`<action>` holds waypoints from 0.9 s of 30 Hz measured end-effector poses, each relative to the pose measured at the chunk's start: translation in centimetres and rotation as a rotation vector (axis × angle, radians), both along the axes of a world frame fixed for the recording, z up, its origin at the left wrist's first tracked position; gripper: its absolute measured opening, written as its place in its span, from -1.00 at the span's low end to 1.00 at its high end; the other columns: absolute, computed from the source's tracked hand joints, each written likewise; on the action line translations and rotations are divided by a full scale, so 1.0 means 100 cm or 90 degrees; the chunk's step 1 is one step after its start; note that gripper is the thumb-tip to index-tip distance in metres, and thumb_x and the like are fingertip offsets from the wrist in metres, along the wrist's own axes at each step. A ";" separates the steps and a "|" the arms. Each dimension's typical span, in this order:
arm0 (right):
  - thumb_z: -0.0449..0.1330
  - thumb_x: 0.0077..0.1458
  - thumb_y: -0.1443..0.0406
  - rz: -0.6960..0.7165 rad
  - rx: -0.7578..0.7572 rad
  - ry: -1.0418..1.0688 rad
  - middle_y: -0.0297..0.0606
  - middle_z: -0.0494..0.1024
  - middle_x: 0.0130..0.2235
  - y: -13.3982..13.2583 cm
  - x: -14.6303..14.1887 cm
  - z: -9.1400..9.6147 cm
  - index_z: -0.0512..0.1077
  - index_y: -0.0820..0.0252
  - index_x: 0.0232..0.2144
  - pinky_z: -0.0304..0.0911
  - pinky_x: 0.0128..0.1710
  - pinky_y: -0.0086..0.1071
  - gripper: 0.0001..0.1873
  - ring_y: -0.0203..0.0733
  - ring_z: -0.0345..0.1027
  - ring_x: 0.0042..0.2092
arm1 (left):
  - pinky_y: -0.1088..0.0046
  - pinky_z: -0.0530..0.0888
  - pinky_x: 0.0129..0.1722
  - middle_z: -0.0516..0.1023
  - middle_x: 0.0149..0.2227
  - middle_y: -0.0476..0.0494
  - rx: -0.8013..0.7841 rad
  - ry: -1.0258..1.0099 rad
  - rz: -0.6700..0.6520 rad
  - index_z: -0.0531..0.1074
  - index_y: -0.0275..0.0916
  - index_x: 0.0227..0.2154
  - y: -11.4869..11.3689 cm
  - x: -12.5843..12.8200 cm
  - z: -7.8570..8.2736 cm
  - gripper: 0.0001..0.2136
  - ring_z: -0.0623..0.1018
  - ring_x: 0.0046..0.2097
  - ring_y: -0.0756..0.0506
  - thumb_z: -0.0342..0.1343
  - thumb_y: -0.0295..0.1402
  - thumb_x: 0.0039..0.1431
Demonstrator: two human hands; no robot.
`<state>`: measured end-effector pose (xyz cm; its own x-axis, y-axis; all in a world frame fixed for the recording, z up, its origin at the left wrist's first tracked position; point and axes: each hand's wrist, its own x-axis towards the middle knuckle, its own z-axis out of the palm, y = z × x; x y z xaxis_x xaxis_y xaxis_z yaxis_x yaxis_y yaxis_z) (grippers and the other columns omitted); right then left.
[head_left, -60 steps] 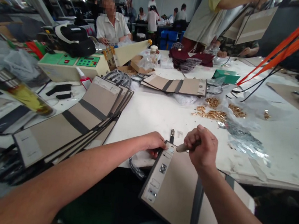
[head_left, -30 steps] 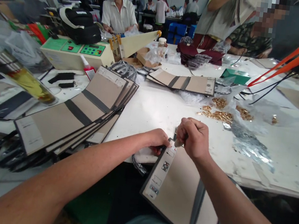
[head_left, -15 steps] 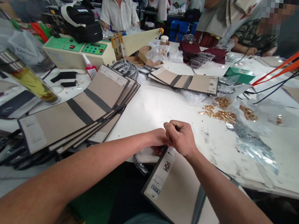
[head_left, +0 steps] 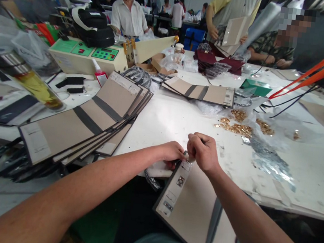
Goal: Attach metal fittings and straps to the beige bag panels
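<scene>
A beige folding board panel (head_left: 191,204) with dark hinge strips and a dark edge lies tilted across my lap, its upper corner at the table edge. A pale strip along its left side carries small metal fittings (head_left: 180,181). My left hand (head_left: 173,153) pinches that upper corner, fingers closed on the edge. Just to its right, my right hand (head_left: 205,152) is in a fist above the same corner, round a dark thing whose end shows at the top of the fist; the rest is hidden.
A fanned stack of similar panels (head_left: 91,117) lies to the left, another pile (head_left: 198,91) farther back. Gold-coloured metal pieces (head_left: 239,129) lie on plastic at the right. A bottle of yellow liquid (head_left: 40,90), a green-topped machine (head_left: 84,55) and orange straps (head_left: 316,65) stand around. Co-workers sit or stand opposite.
My right hand has moved slightly right, away from my left hand, uncovering the panel's dark corner. My left hand stays at the corner. A co-worker at the back has lowered the boards they hold.
</scene>
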<state>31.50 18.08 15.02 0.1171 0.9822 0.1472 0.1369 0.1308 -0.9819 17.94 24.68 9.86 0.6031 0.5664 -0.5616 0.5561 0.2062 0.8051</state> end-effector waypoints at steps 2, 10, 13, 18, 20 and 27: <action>0.19 0.24 0.15 -0.020 0.041 0.074 -0.42 0.27 -0.71 -0.001 0.003 0.000 0.23 0.09 -0.70 0.03 -0.62 -0.37 -0.50 -0.32 0.09 -0.65 | 0.47 0.39 -0.60 0.46 -0.66 -0.06 -0.017 -0.006 -0.022 0.40 -0.25 -0.49 0.000 -0.001 -0.001 -0.84 0.48 -0.62 -0.08 0.16 -0.38 0.19; 0.22 0.23 0.15 -0.035 0.064 0.154 -0.42 0.24 -0.70 -0.011 0.003 -0.016 0.21 0.07 -0.69 0.05 -0.62 -0.37 -0.51 -0.31 0.10 -0.65 | 0.49 0.37 -0.60 0.43 -0.68 0.00 -0.007 0.001 -0.038 0.37 -0.22 -0.46 -0.002 0.000 -0.003 -0.80 0.46 -0.64 -0.05 0.11 -0.30 0.29; 0.21 0.25 0.10 -0.038 0.099 0.173 -0.42 0.23 -0.68 -0.014 0.006 -0.014 0.19 0.06 -0.67 0.07 -0.62 -0.36 -0.50 -0.31 0.10 -0.64 | 0.50 0.35 -0.61 0.44 -0.67 0.00 -0.008 -0.002 -0.041 0.36 -0.22 -0.49 -0.002 -0.001 -0.003 -0.79 0.45 -0.64 -0.04 0.11 -0.32 0.27; 0.19 0.26 0.11 -0.026 0.096 0.164 -0.40 0.24 -0.69 -0.014 0.007 -0.015 0.20 0.07 -0.69 0.08 -0.60 -0.34 -0.49 -0.29 0.12 -0.63 | 0.50 0.36 -0.61 0.44 -0.68 0.00 0.008 0.003 -0.036 0.36 -0.21 -0.48 -0.002 0.001 -0.002 -0.79 0.48 -0.63 -0.06 0.13 -0.29 0.26; 0.21 0.25 0.14 -0.037 0.084 0.175 -0.42 0.22 -0.70 -0.015 0.009 -0.015 0.21 0.07 -0.68 0.06 -0.61 -0.35 -0.51 -0.30 0.10 -0.64 | 0.50 0.37 -0.61 0.44 -0.68 0.01 0.004 0.009 -0.030 0.36 -0.21 -0.49 -0.002 0.001 -0.002 -0.79 0.47 -0.64 -0.05 0.11 -0.31 0.27; 0.18 0.27 0.08 -0.055 0.089 0.137 -0.38 0.28 -0.69 -0.019 0.015 -0.016 0.23 0.08 -0.68 0.08 -0.57 -0.35 -0.48 -0.28 0.12 -0.61 | 0.51 0.36 -0.61 0.44 -0.67 0.02 -0.007 0.011 -0.006 0.38 -0.22 -0.47 -0.003 0.000 -0.003 -0.77 0.45 -0.64 -0.03 0.20 -0.23 0.21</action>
